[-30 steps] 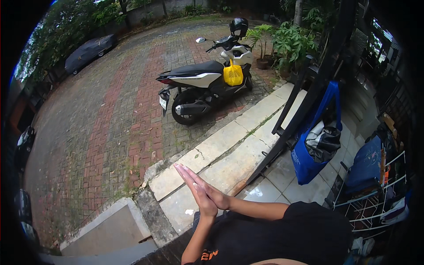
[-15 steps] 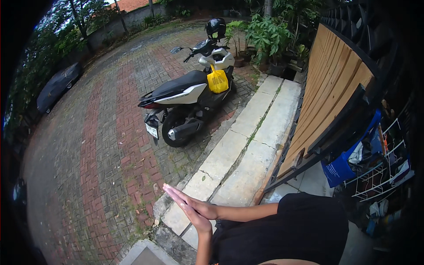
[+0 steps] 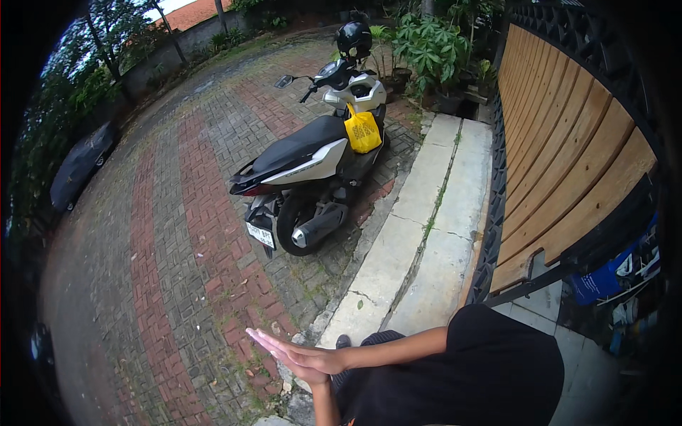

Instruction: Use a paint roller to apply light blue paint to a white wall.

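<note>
My two hands meet palm to palm, with straight fingers aimed at the left over the paving. My right hand (image 3: 317, 359) is flat and open, and its arm comes in from the right out of a black sleeve. My left hand (image 3: 304, 374) is pressed beneath it, also flat and mostly covered, its forearm rising from the lower edge. No object shows between them. Ahead stands a white and black motor scooter (image 3: 312, 160), with a yellow bag (image 3: 363, 132) hanging at its front and a black helmet (image 3: 354, 40) by the handlebar.
A pale concrete strip (image 3: 406, 213) runs beside the brick paving (image 3: 206, 234). On the right is a wooden gate (image 3: 561, 135) in a black metal frame, with a blue bag (image 3: 598, 284) behind it. A covered car (image 3: 82, 167) stands far left; potted plants (image 3: 437, 53) are at the back.
The view has shifted, so the scooter sits slightly lower and the gate looks larger. My joined hands are lower and a little further left in the picture, still palm to palm.
</note>
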Action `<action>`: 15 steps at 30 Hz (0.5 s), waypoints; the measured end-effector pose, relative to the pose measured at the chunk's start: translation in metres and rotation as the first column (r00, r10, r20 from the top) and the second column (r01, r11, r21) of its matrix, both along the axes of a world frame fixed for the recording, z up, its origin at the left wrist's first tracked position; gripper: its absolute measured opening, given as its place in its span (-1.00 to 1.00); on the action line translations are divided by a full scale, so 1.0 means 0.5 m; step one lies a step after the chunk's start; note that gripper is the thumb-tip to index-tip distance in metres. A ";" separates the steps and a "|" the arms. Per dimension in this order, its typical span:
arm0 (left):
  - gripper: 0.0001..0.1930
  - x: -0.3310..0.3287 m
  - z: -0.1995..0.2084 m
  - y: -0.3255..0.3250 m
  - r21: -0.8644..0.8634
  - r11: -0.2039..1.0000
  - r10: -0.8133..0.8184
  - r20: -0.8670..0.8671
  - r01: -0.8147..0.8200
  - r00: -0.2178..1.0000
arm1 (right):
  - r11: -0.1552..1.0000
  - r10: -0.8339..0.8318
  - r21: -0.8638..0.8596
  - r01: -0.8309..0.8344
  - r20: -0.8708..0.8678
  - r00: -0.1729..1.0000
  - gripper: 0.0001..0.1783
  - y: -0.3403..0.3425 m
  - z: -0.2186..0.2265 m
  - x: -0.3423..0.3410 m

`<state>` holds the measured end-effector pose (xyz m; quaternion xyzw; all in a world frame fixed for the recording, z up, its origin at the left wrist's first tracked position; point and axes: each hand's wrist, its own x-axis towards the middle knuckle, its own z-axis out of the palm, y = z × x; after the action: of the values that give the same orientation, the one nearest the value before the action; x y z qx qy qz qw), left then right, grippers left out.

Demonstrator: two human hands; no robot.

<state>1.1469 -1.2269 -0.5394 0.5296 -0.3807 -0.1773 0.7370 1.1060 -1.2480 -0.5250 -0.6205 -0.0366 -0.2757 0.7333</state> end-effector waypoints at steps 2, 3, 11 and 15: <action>-0.41 0.062 -0.011 -0.050 0.026 0.997 -0.069 0.029 0.068 0.997 | 0.996 -0.083 0.002 0.084 -0.042 0.996 -0.28 -0.026 -0.023 -0.015; -0.41 0.083 -0.023 -0.058 0.039 0.993 -0.110 0.048 0.108 0.993 | 0.991 -0.130 -0.009 0.130 -0.095 0.987 -0.30 -0.030 -0.036 -0.026; -0.35 -0.150 -0.019 -0.104 0.205 0.436 -0.900 0.089 0.877 0.427 | 0.426 -0.904 0.061 0.903 -0.007 0.427 -0.34 -0.101 -0.083 -0.188; -0.38 -0.262 0.009 -0.112 0.208 0.085 -0.995 0.062 0.974 0.073 | -0.045 -0.999 -0.017 0.999 0.028 -0.045 -0.34 0.010 -0.069 -0.258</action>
<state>1.0157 -1.2830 -0.5351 0.1879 -0.6947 -0.5978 0.3533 0.9770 -1.2428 -0.5594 -0.4657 0.4161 -0.7221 0.2974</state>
